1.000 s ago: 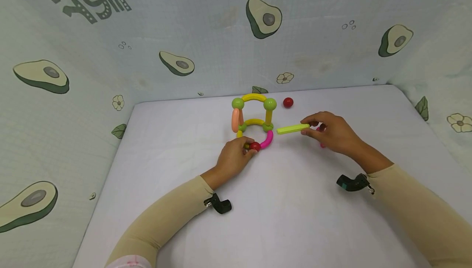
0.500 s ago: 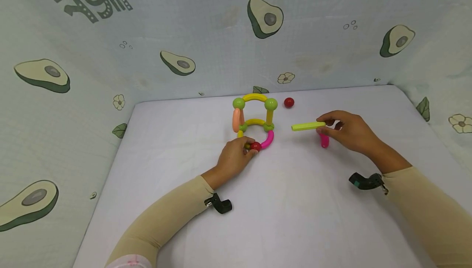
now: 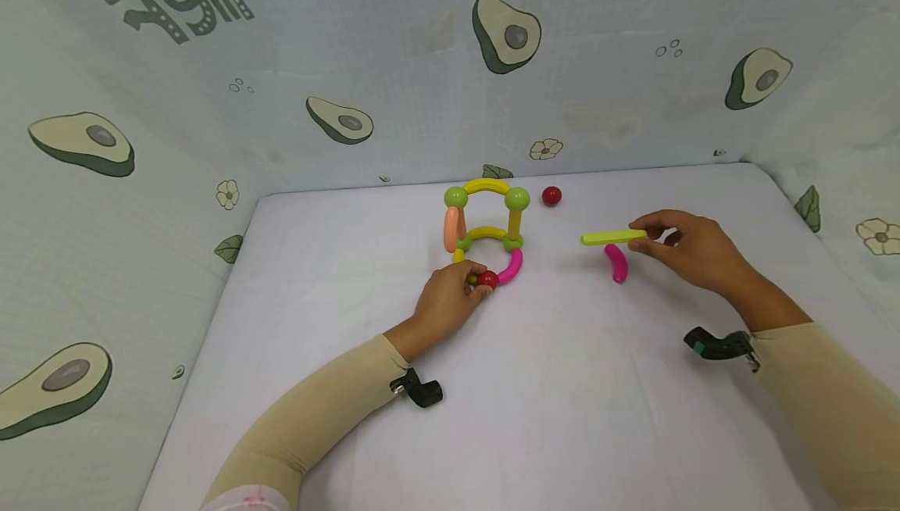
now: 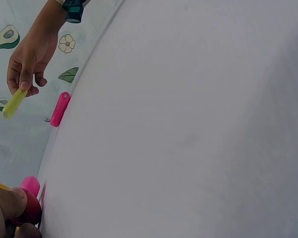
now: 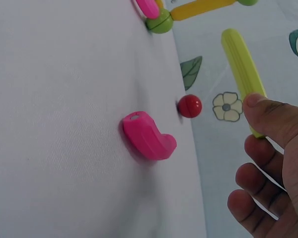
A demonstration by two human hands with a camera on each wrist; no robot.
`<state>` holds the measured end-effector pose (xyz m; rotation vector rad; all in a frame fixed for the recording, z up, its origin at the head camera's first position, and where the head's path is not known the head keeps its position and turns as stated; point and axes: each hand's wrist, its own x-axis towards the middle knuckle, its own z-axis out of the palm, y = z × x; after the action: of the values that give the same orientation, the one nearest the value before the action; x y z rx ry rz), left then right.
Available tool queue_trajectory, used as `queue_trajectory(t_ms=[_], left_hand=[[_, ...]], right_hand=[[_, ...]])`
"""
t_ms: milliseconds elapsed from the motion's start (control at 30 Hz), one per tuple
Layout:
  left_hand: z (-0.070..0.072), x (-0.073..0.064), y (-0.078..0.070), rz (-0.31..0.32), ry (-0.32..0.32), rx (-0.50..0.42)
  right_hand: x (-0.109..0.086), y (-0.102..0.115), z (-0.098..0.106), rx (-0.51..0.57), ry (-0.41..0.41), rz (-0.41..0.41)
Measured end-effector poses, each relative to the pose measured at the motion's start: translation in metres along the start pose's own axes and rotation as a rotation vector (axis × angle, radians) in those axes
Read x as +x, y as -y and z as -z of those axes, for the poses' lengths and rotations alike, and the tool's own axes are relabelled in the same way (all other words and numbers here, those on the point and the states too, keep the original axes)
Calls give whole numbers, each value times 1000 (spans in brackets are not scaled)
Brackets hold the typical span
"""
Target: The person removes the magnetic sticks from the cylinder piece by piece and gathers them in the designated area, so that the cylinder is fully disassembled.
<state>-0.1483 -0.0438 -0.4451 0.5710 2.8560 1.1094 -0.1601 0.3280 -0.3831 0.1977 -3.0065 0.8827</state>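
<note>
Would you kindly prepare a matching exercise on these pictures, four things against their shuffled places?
1. Yellow-green stick
2. Loose red ball
3. Loose pink piece
4. Upper yellow arc

A. Between two green balls
B. Near the table's back edge
C. Pinched in the right hand
D. Just below the stick, in the head view

Pairs: 1-C; 2-B; 3-D; 4-A

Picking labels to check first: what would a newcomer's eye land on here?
Likely the bright toy frame of balls and rods towards the table's far edge, its near red ball pinched by the left hand. Next, the yellow-green stick the right hand holds raised near a loose curved pink rod. Avocado prints on the cloth behind also stand out.
</note>
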Motion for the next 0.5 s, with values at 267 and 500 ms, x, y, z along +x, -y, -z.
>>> queue_trajectory(t_ms=[267, 500], left_hand=[[0, 0, 1, 2, -1, 5], [0, 0, 0, 5, 6, -2]], right_hand=[[0, -16, 4, -10, -7, -3], [-1, -33, 10, -18, -12, -11]])
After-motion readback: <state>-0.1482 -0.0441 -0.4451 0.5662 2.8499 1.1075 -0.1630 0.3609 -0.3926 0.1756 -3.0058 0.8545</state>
